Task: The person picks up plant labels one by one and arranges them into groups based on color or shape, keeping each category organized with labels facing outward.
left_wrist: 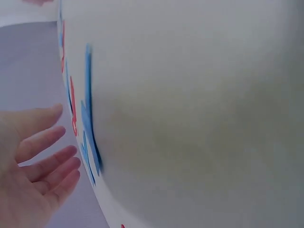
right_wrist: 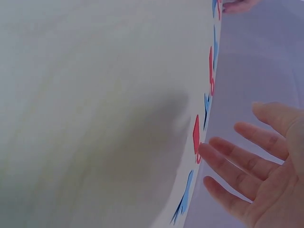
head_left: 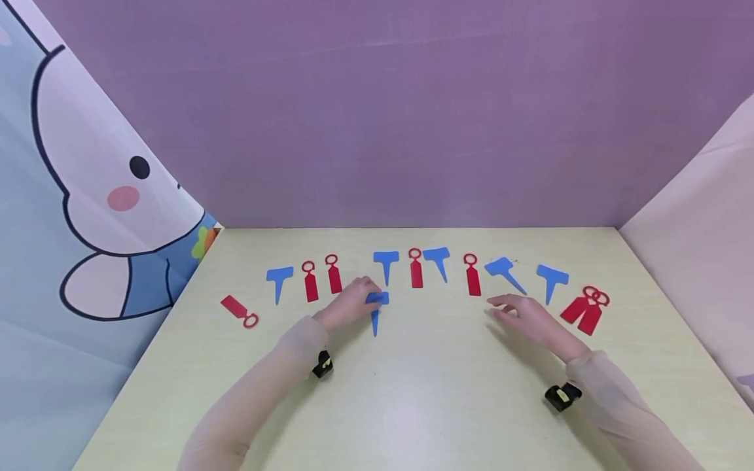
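A row of flat plastic tags lies across the pale table [head_left: 412, 399]: blue T-shaped ones [head_left: 385, 261] and red ones with ring ends [head_left: 415, 269]. One blue T tag [head_left: 375, 311] lies nearer than the row. My left hand [head_left: 352, 302] rests beside its head, fingertips at the tag. In the left wrist view the left hand [left_wrist: 35, 156] has straight, spread fingers and holds nothing. My right hand [head_left: 521, 313] hovers flat just below a slanted blue tag [head_left: 503, 269]. Its fingers [right_wrist: 237, 159] are straight and apart.
A lone red tag [head_left: 238, 309] lies at the far left, and a pair of overlapping red tags [head_left: 585, 309] at the far right. A purple backdrop [head_left: 377, 111] closes the rear, a cartoon curtain [head_left: 88, 216] the left side and a pale panel [head_left: 701, 216] the right.
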A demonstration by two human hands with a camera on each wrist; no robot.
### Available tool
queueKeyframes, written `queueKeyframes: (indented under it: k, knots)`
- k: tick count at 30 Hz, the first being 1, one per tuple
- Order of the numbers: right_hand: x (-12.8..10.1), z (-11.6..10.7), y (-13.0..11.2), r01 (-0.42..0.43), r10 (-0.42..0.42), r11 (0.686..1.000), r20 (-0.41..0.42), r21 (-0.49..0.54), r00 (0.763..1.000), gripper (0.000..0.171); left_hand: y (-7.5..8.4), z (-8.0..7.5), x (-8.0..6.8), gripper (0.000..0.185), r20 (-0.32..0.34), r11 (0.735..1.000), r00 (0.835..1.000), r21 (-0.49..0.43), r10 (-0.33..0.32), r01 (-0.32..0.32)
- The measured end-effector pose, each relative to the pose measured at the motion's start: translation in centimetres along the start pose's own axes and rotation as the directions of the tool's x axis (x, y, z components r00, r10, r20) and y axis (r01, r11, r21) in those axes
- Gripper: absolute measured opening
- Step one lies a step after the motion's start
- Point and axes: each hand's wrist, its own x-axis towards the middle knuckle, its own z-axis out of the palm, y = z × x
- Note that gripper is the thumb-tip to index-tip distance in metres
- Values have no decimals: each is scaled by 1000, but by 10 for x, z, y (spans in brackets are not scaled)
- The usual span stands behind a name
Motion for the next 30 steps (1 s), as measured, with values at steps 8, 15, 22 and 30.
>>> queueKeyframes:
  k: [8,15,22,30]
  knots:
    - [15,-1,-7,18,-18,1000,17,1,1000,32,-2,2,-19,46,2,993,997,94,75,-75]
    - [33,1,-13,57,-58,998,49,20,997,31,-7,8,-26,63,31,971,989,189,144,-147]
    - [54,2,-25,74,-74,997,76,-4,994,32,-5,8,-29,67,100,964,984,209,147,-166]
    - [83,5,-36,95,-101,994,118,55,988,33,-7,8,-27,69,186,959,977,241,108,-152]
